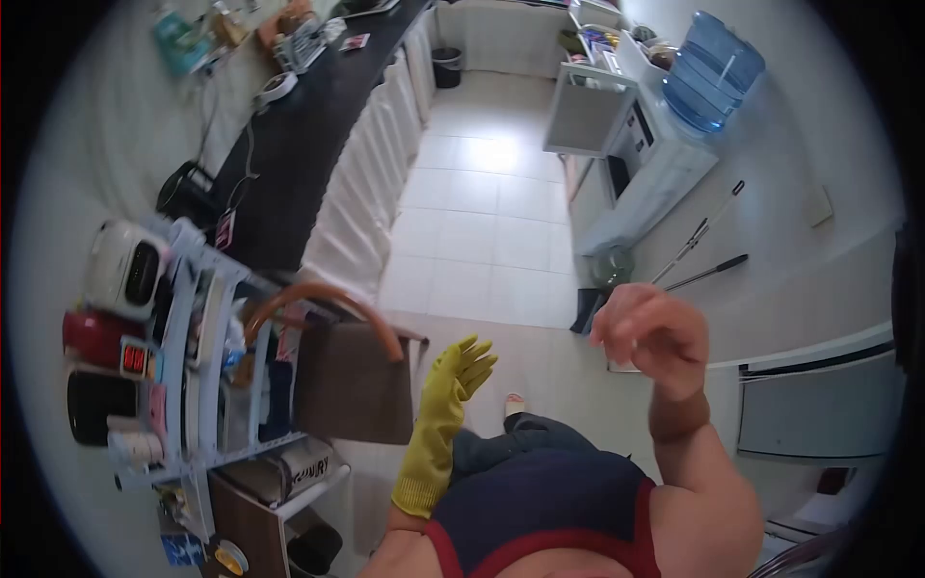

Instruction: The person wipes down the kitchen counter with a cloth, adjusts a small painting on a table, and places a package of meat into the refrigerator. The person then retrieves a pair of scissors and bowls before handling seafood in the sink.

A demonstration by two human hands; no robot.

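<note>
My left hand (pixel 461 371) is in a long yellow rubber glove (pixel 431 448) that reaches well up the forearm. Its fingers are stretched out and hold nothing. Beside it on the left stands a chair (pixel 355 380) with a brown seat and a curved wooden rail. My right hand (pixel 653 337) is bare and raised on the right side, its fingers loosely curled and slightly blurred. No object shows in it. Behind it, against the wall, a dustpan (pixel 586 310) and a glass jar (pixel 612 267) stand on the floor.
At left is a loaded shelf rack (pixel 193 385) beside a long dark counter (pixel 279 164) with a white curtain (pixel 358 173). At right, a water dispenser (pixel 644 164) carries a blue bottle (pixel 711 72). Long-handled tools (pixel 694 241) lean on the wall. A bin (pixel 446 67) stands far back.
</note>
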